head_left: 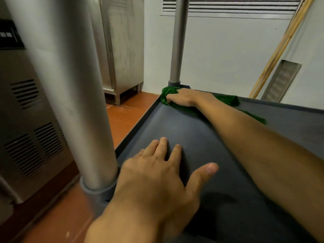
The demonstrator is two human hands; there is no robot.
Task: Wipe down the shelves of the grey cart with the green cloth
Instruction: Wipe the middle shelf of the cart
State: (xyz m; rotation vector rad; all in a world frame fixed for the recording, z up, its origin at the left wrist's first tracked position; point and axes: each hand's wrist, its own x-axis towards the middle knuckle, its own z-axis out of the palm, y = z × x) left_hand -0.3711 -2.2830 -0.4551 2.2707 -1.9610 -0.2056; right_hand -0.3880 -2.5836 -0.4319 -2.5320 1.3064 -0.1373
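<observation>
Roughly: steel cabinet (122, 44) left of the cart's far post (175, 50), wooden poles (280, 48) to its right. At that post's foot the green cloth (169, 94) sits bunched, right hand (184, 98) gripping it with curled fingers; left hand (157, 172) flat on the shelf (184, 130), fingers spread.

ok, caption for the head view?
Right hand grips the green cloth in the far corner of the grey cart shelf; left hand rests flat nearer.

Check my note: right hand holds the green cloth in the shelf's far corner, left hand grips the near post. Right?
Not quite. The head view shows the left hand lying flat on the grey shelf beside the near post, fingers straight, not gripping it. The right hand does hold the green cloth in the far corner.
</observation>
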